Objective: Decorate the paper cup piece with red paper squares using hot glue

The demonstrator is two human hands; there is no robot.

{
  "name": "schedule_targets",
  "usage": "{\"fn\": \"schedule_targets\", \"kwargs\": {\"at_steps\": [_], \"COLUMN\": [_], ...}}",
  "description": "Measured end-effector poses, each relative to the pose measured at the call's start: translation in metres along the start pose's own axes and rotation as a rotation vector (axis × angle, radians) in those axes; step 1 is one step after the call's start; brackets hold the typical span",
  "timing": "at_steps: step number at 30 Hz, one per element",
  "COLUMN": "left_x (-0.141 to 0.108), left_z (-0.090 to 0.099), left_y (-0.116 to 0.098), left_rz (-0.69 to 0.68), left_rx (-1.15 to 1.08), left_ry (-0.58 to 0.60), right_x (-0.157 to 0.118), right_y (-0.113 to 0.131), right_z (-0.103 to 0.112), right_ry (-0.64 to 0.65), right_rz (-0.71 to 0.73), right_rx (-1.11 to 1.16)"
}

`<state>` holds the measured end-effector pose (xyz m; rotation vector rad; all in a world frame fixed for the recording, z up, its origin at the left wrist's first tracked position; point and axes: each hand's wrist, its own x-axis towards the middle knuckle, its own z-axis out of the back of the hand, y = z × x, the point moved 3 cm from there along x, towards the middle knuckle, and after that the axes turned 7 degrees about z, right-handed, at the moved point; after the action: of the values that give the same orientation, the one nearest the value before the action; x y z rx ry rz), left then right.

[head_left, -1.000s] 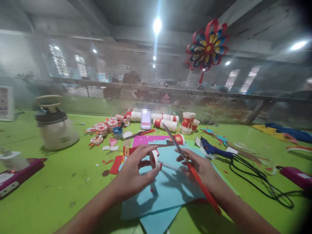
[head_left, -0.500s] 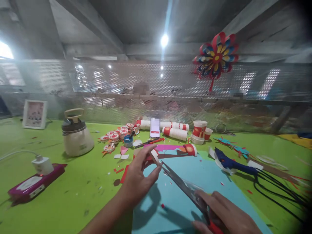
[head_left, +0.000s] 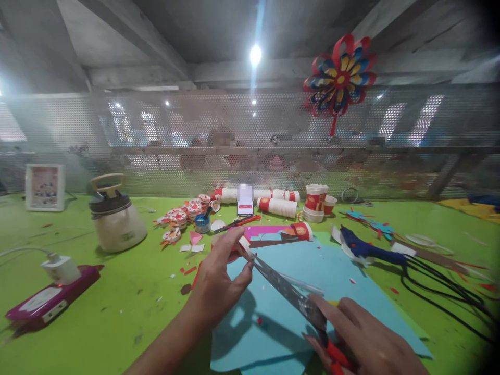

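My left hand pinches a small white and red piece of paper cup between thumb and fingers; its far side is hidden behind the fingers. My right hand grips scissors by their red handles. The blades point up and left, with the tips at the lower edge of the cup piece beside my left thumb. Below both hands lies a light-blue paper sheet bearing a few red and white scraps.
Behind the sheet stand a phone, stacked paper cups and a blue jar. A flask and purple power strip are left. A blue glue gun with black cables lies right. A paper flower hangs above.
The view has shifted slightly, so most things sit a little further left in the picture. Both hands keep their hold, with the scissor tips still at the cup piece.
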<state>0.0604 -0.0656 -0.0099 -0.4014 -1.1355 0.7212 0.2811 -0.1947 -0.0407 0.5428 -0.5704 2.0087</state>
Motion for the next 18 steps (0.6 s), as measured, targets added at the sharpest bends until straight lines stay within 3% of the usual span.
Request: {"fn": "schedule_targets", "kwargs": {"at_steps": [13,18], "left_x": [-0.002,-0.002], "left_z": [0.002,0.002], "left_y": [-0.002,-0.003], "left_rz": [-0.034,-0.057], "left_rx": [0.166,0.253], "left_ry": [0.004,-0.009], "right_x": [0.002,0.010], "right_y": [0.002,0.003], "right_z": [0.003,0.012], "right_ry": [0.108,0.064], "right_rz": [-0.059,-0.052], "right_rx": [0.032,0.010]}}
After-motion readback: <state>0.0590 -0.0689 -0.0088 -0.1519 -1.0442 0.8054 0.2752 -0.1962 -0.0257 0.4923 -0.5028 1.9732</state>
